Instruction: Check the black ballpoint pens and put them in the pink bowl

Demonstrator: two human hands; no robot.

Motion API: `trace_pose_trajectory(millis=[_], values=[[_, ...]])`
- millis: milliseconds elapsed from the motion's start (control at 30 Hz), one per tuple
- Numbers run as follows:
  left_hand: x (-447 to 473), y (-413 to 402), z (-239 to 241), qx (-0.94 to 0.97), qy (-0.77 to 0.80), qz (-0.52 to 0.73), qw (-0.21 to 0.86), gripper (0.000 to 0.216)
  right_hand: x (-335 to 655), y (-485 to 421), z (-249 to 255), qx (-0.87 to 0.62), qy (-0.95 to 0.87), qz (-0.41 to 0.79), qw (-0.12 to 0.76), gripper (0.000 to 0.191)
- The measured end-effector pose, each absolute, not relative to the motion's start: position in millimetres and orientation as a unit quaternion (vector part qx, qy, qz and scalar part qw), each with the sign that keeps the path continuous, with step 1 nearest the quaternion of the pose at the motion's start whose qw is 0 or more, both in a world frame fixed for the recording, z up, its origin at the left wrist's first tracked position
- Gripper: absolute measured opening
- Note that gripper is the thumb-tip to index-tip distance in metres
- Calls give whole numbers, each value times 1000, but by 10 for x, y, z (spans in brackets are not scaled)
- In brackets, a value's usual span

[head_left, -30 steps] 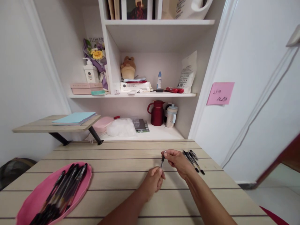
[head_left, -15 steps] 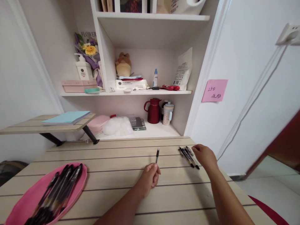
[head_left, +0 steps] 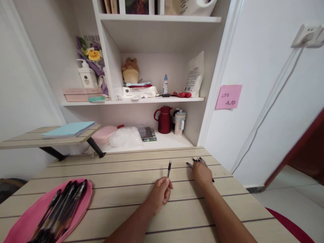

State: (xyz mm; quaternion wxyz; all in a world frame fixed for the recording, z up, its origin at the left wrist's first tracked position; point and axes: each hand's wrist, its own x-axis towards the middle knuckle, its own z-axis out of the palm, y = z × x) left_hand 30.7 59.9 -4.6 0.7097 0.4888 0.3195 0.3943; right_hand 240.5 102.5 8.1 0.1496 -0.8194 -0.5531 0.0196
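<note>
My left hand (head_left: 161, 194) is closed around a black-tipped pen (head_left: 169, 167), which points up and away over the middle of the wooden table. To the right, my right hand (head_left: 203, 172) reaches down over a small group of pens (head_left: 202, 161) and covers most of them. One pen (head_left: 189, 164) sticks out to the left from under its fingers, which look closed on it, though the fingertips are hidden. On the near left, several black-capped pens (head_left: 63, 209) lie in a pink oval tray (head_left: 87, 199).
Left of centre at the back, a raised wooden stand (head_left: 32, 140) on black legs carries blue paper (head_left: 69, 129). Behind the table are white shelves with a red jug (head_left: 164, 119), a lidded cup (head_left: 180, 122) and a bag of white stuffing (head_left: 126, 137).
My right hand has moved left from beside the pen group to over it, and one pen now juts out to the left. My left hand still holds its pen in place.
</note>
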Motion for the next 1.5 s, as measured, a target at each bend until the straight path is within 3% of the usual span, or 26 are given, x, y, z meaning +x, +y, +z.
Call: trace_pose_trajectory(millis=[300, 400, 567, 633, 867, 1233, 1400, 1500], values=[[317, 605, -64, 505, 311, 398, 700, 40, 2058, 1012, 212, -729, -605, 141, 289, 9], [319, 611, -73, 516, 309, 396, 694, 40, 1994, 1029, 339, -682, -610, 201, 350, 11], [338, 591, -51, 536, 318, 391, 678, 39, 1960, 976, 582, -507, -473, 475, 543, 19], [350, 575, -28, 538, 320, 393, 674, 39, 1945, 943, 667, -454, -433, 528, 572, 22], [374, 559, 22, 545, 322, 397, 665, 41, 1894, 895, 815, -447, -448, 495, 595, 19], [395, 570, 20, 540, 319, 419, 657, 41, 1757, 758, 746, -497, -533, 479, 489, 22], [386, 533, 76, 497, 287, 398, 715, 40, 1818, 687, 824, -474, -539, 526, 457, 26], [339, 514, 141, 439, 249, 346, 791, 37, 1873, 668, 890, -401, -495, 603, 480, 43]])
